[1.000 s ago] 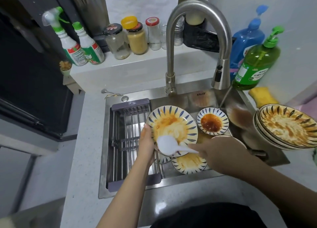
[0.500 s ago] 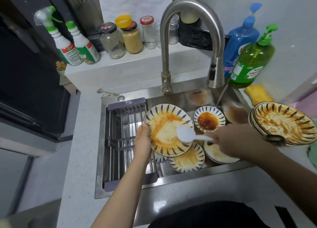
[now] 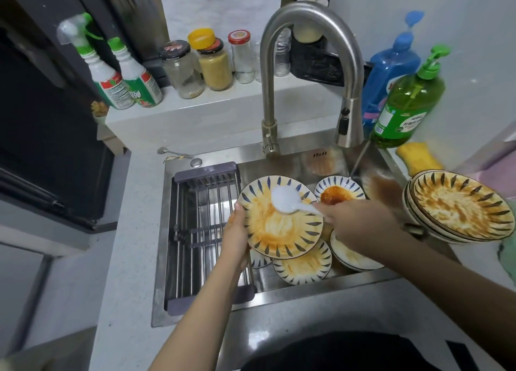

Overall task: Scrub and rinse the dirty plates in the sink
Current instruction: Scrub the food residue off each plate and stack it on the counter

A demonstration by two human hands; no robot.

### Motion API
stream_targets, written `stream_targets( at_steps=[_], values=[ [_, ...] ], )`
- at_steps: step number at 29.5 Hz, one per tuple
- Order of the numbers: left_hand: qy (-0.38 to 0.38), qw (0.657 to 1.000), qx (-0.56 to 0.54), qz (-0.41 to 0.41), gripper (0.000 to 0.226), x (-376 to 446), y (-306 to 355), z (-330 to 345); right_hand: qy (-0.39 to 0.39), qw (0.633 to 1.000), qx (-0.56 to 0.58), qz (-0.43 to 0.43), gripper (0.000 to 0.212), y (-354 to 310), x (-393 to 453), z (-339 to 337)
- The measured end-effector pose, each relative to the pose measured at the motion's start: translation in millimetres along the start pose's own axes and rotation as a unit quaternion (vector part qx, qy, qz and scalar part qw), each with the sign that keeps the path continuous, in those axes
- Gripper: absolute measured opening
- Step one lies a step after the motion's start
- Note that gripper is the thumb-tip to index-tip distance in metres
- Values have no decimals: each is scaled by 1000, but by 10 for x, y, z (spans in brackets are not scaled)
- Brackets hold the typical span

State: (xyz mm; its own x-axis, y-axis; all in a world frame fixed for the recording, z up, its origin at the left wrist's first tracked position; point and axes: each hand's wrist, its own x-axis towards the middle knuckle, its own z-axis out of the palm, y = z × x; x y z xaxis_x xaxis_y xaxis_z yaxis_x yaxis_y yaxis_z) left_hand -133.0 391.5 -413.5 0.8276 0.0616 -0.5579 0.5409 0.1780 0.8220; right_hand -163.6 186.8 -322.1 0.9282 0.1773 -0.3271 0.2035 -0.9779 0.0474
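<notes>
Steel sink (image 3: 282,292): stained plates. Left hand (image 3: 236,238) grips top plate (image 3: 282,231) by rim. Right hand (image 3: 360,225) pinches white brush (image 3: 287,200) against it

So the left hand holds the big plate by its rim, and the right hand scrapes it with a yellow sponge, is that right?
Not quite. In the head view the right hand scrapes with a white spoon, not a sponge; the yellow sponge lies beside the sink. The left hand does hold the big plate by its rim.

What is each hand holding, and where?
Left hand grips the plate by its left rim; right hand holds the white spoon by its handle.
</notes>
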Motion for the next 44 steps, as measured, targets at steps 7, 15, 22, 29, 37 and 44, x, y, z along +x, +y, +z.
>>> stream_targets(
  at_steps=[7, 15, 22, 29, 37, 44],
  values=[
    [12, 999, -31, 6, 41, 56, 47, -102, -94, 994, 1, -53, 42, 105, -69, -75],
    [-62, 997, 41, -27, 55, 46, 4, 43, 54, 997, -37, -41, 48, -137, 177, 140],
    [-100, 992, 70, -11, 50, 93, 121, -60, 90, 995, -29, 42, 65, 3, 183, 218],
    [-101, 990, 97, -7, 48, 98, 159, -89, 114, 993, -11, 27, 60, 5, 156, 220],
    [-93, 985, 141, 24, 35, 87, 181, -44, 99, 994, -35, 38, 57, -42, 156, 150],
    [-12, 996, 89, 26, 38, 142, 233, -84, -50, 997, -55, -11, 40, 71, 50, -103]
  ],
)
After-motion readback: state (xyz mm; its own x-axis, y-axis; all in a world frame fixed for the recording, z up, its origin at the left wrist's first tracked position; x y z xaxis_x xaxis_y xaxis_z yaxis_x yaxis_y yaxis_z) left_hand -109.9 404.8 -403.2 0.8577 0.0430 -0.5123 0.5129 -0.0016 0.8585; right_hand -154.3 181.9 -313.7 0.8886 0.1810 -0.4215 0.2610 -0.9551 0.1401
